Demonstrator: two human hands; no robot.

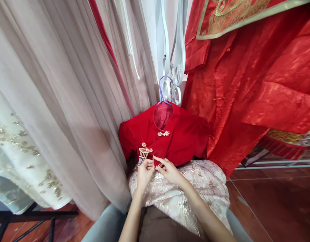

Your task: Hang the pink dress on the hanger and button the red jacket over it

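A short red velvet jacket (182, 144) hangs from a purple hanger (161, 88) in front of me. Its collar is closed by a beaded, flower-shaped fastener (163, 133). At the jacket's left side sits a beaded ornament with pearl tassels (144, 151). My left hand (145, 172) is closed in a pinch at the lower edge, just below the tassels. Beside it, my right hand (168, 170) pinches the same pearl-trimmed edge between thumb and fingers. The fingertips nearly meet and partly hide the edge. Pale brocade fabric (192, 185) spreads beneath the jacket and over my lap.
Sheer greyish-pink drapes (76, 84) hang close on the left, with a white gold-beaded garment (26, 161) beyond. A white scrolled metal rack (179, 50) holds the hanger. Large red satin garments (245, 84) hang at right above the red tiled floor (278, 198).
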